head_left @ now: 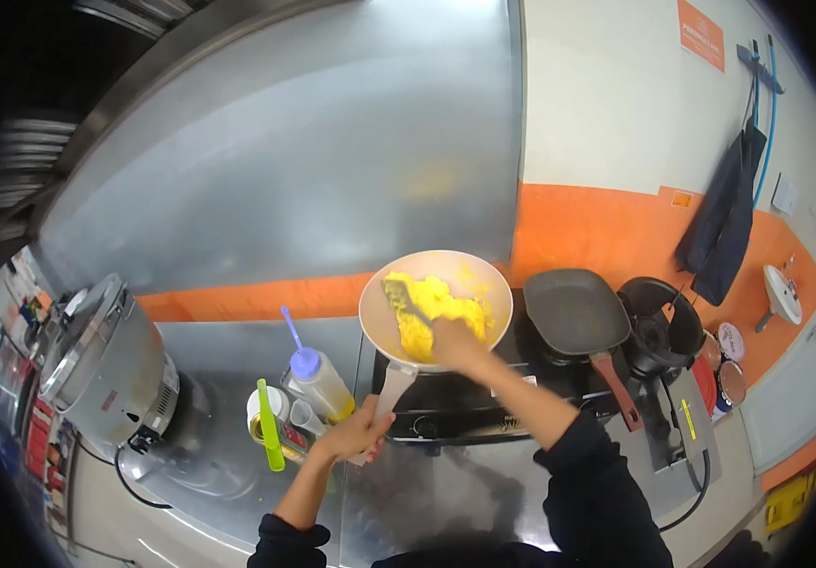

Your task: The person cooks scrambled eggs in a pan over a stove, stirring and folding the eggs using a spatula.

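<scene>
A light-coloured frying pan (367,317) stands over the left side of the black stove, with yellow scrambled food (438,301) inside. My left hand (356,433) is wrapped round its pale handle (396,386). Over the pan's near right part, my right hand (457,345) is closed on a dark grey spatula (404,301), whose blade lies in the food at the left. The spatula's grip is hidden by my fingers.
A square grey pan (576,310) with a brown handle and a black pot (659,327) stand on the right. Left of the stove are an oil bottle (323,383), a green utensil (269,426), a white tub (258,412) and a large metal cooker (115,369).
</scene>
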Demonstrator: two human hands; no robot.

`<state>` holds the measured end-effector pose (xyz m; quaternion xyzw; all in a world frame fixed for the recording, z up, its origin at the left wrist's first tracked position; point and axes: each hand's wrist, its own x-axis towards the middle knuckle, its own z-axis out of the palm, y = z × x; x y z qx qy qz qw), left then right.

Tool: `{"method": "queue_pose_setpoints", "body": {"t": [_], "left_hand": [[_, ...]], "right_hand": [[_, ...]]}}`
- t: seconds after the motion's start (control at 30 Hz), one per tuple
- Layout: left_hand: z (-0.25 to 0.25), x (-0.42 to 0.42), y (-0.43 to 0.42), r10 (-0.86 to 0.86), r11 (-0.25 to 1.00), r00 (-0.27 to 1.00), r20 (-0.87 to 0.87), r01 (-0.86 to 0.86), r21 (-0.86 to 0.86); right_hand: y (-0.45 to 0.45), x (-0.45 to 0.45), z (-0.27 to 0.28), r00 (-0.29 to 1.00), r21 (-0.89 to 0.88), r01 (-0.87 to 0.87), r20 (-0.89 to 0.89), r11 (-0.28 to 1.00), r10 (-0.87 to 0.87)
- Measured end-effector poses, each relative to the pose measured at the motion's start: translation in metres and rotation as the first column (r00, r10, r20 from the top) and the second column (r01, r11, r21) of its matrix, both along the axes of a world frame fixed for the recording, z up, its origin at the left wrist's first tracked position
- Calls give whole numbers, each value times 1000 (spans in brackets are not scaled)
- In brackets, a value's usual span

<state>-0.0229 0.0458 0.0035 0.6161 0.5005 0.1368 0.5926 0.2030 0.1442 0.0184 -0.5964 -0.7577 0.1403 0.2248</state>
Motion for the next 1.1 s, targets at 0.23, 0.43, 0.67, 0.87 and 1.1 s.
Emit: {"method": "queue_pose_setpoints", "body": {"t": [0.23, 0.43, 0.67, 0.87, 1.1], "left_hand": [[-7, -1, 3, 46, 997, 998, 49, -43, -60], [-2, -1, 3, 24, 999, 1000, 19, -23, -25], [-5, -2, 4, -6, 1000, 1000, 6, 6, -3], [-13, -2, 8, 15, 1000, 1000, 24, -14, -20], [-12, -1, 5, 29, 999, 999, 20, -29, -14]], "right_hand": [[-59, 70, 88, 995, -136, -98, -13, 986, 97], [-89, 40, 74, 930, -141, -289, 191, 947, 313], [-20, -27, 6, 996, -27, 49, -78, 998, -51], [-37, 48, 101, 999, -264, 50, -7, 963, -54], [-80, 43, 137, 806, -224, -325, 443, 919, 393]]}}
